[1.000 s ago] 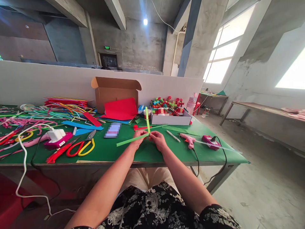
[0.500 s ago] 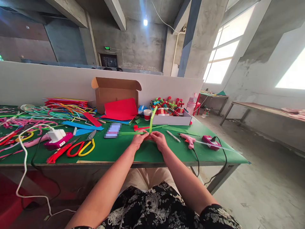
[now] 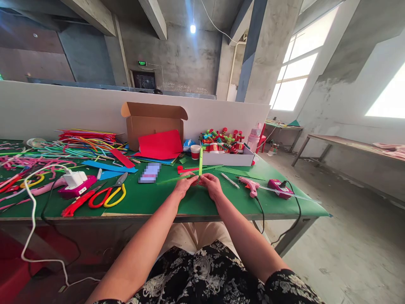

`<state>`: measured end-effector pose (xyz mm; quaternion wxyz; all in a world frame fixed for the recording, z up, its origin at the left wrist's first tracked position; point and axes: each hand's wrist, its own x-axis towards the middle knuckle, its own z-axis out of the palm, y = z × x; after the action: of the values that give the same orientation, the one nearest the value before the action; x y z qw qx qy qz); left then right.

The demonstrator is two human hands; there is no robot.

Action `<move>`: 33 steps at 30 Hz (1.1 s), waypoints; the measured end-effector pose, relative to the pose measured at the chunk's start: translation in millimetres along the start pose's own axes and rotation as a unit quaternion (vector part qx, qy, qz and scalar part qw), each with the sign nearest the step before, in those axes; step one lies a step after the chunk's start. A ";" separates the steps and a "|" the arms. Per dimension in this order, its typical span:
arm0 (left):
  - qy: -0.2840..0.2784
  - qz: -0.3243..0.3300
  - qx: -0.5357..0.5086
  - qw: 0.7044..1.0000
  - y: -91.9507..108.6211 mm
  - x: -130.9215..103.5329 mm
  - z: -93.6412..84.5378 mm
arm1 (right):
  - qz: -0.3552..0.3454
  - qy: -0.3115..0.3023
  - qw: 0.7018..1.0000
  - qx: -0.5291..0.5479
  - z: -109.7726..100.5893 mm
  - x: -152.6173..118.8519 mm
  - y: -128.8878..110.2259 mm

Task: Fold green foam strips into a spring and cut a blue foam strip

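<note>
Above the front half of the green table, my left hand [image 3: 183,185] and my right hand [image 3: 211,185] meet fingertip to fingertip, both closed in a pinch. Between them they hold light green paper strips [image 3: 201,161]. One length stands upright from the fingertips; another green length [image 3: 169,181] reaches out left past my left hand. Fingers hide the spot where the lengths meet, so I cannot tell whether they are joined. A pen [image 3: 230,180] lies right of my right hand, with a pink glue gun [image 3: 251,185] beyond it.
To the left lie a phone [image 3: 149,173], scissors [image 3: 109,197] and a purple socket block [image 3: 76,187]. Farther back are a cardboard box [image 3: 134,133], a paper cup [image 3: 195,152] and a white box [image 3: 228,159] of red and green figures. Another socket block [image 3: 280,189] trails a black cable.
The upright green length has swung slightly left and now stands straighter. The length on the left has tilted, its far end lower than before. Both hands stay almost in place.
</note>
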<state>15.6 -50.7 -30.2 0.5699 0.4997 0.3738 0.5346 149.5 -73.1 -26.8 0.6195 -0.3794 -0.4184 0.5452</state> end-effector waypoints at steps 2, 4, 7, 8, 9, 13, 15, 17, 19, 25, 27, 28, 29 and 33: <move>-0.013 0.003 -0.001 1.000 -1.2 0.3 0.1 | -0.001 -0.001 1.000 -0.001 -0.4 0.4 0.6; -0.010 0.008 -0.002 1.000 -1.9 0.7 -0.2 | 0.003 -0.003 1.000 -0.005 -0.3 0.9 1.3; 0.008 0.010 0.002 1.000 -1.9 2.0 -1.0 | 0.008 -0.003 1.000 -0.006 0.5 1.0 1.8; 0.011 0.012 0.007 1.000 -1.6 2.5 -1.2 | 0.009 -0.004 1.000 -0.005 0.8 0.8 1.7; 0.011 0.016 0.012 1.000 -1.4 2.9 -1.3 | 0.011 -0.006 1.000 -0.004 1.1 0.5 1.6; 0.004 0.028 0.011 1.000 -0.1 3.2 -0.8 | 0.014 -0.015 1.000 0.006 2.0 -0.6 1.1; -0.007 0.021 0.007 1.000 0.5 2.7 -0.5 | 0.008 -0.014 1.000 0.010 2.3 -0.9 1.3; -0.015 0.014 0.013 1.000 1.0 2.3 -0.7 | 0.005 -0.017 1.000 0.007 2.7 -1.0 1.5; -0.016 0.014 0.018 1.000 1.4 2.4 -1.4 | 0.008 -0.023 1.000 -0.001 3.0 -1.3 1.5; -0.010 0.015 0.025 1.000 0.2 4.5 -2.9 | 0.018 -0.017 1.000 0.006 2.4 -0.6 1.4; -0.006 0.014 0.019 1.000 -1.2 5.1 -3.1 | 0.014 -0.013 1.000 -0.001 1.7 1.0 2.7; -0.005 0.013 0.015 1.000 -1.8 5.5 -3.4 | 0.013 -0.008 1.000 -0.005 1.5 1.8 3.5; -0.006 0.011 0.010 1.000 -2.2 5.7 -3.7 | 0.012 -0.003 1.000 -0.008 1.3 2.6 4.4; -0.015 0.006 0.007 1.000 -2.2 6.2 -5.0 | 0.010 0.005 1.000 -0.013 1.5 4.0 7.1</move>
<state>12.2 -43.6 -32.7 0.5686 0.5140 0.3662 0.5276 145.7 -68.3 -32.4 0.6107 -0.3945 -0.4186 0.5442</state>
